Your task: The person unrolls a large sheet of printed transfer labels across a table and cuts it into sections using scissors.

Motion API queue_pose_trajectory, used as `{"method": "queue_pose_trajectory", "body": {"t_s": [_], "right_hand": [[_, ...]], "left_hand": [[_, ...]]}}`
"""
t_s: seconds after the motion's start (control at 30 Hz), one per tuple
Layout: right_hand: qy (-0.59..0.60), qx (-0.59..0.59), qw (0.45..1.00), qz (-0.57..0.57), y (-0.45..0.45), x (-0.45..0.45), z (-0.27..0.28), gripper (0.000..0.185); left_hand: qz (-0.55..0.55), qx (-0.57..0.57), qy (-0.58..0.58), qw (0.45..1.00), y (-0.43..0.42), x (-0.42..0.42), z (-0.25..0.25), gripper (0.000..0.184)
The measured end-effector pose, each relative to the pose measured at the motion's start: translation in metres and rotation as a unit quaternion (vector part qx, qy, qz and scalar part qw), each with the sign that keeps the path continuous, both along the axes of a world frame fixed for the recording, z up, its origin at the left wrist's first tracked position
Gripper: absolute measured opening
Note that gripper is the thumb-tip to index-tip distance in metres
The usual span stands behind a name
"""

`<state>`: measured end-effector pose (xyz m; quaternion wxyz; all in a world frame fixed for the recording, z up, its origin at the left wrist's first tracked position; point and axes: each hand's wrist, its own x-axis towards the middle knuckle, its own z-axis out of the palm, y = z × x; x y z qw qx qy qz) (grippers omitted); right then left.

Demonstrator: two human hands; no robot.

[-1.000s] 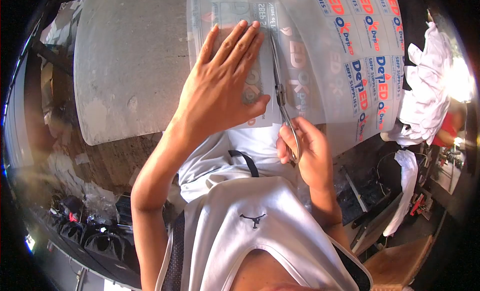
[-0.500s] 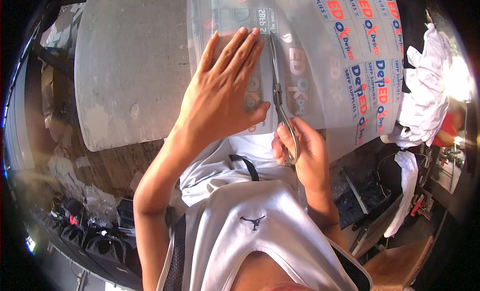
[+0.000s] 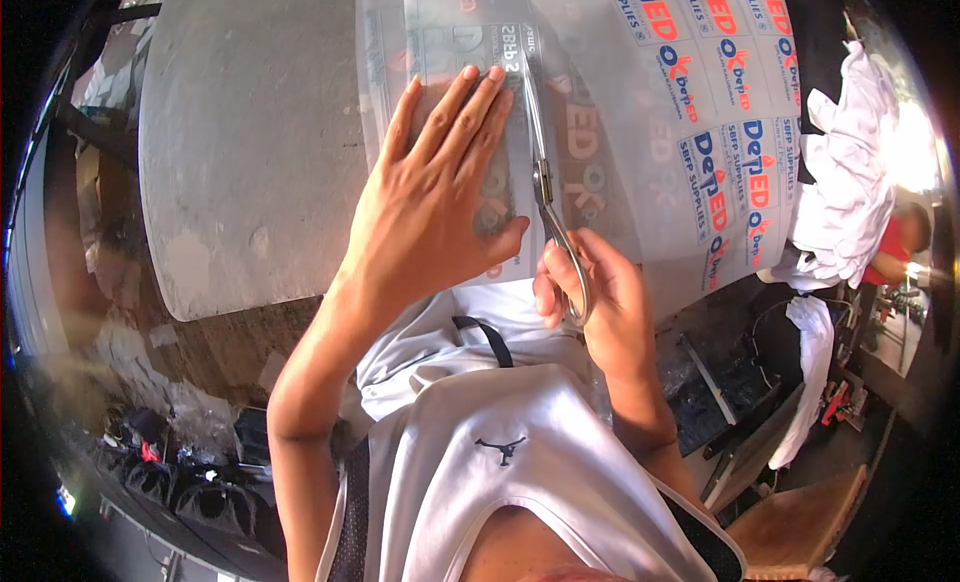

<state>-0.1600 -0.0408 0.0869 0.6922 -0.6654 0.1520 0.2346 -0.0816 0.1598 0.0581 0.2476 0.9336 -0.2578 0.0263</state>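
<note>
Within the right hand (image 3: 612, 292), closed round the handle (image 3: 563, 238), is a pair of metal scissors (image 3: 543, 182); the blades (image 3: 535, 117) point ahead of the grip, and how far they are parted cannot be determined. Beside the blades lies a printed plastic sheet (image 3: 735, 187), lettered in blue and red, extending right of the grip and under the left hand (image 3: 430, 187). Left of the grip, that hand rests flat and unclenched on the sheet, fingers extended, thumb out toward the scissors. Farther left, a grey board (image 3: 240, 152) shows pale patches. Well right of the grip, beyond the sheet, white cloth (image 3: 850, 172) is bunched in folds. Behind the grip is a worn white sleeveless top (image 3: 500, 412); a wooden panel (image 3: 800, 527) appears behind and to the right.
</note>
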Motion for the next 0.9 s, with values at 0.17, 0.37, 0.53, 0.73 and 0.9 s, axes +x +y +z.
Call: {"method": "queue_pose_trajectory", "body": {"t_s": [0.17, 0.37, 0.53, 0.73, 0.9], "right_hand": [[-0.003, 0.017, 1.0, 0.009, -0.001, 0.004, 0.002, 0.031], [0.009, 0.032, 0.999, 0.002, 0.001, 0.006, 0.004, 0.032], [0.028, 0.062, 0.998, -0.009, -0.001, 0.008, 0.005, 0.033], [0.03, 0.053, 0.998, -0.003, -0.002, 0.015, 0.013, 0.034], [0.021, 0.056, 0.998, 0.001, -0.004, 0.02, 0.012, 0.034]], "left_hand": [[0.001, 0.0, 0.007, 1.0, 0.0, 0.002, 0.002, 0.105], [-0.002, 0.01, 0.017, 1.0, -0.002, 0.003, 0.003, 0.103], [-0.004, 0.007, 0.029, 1.0, -0.001, 0.004, 0.005, 0.105], [-0.004, 0.007, 0.033, 0.999, -0.001, 0.004, 0.006, 0.106], [-0.002, 0.008, 0.031, 0.999, -0.001, 0.003, 0.004, 0.106]]}}
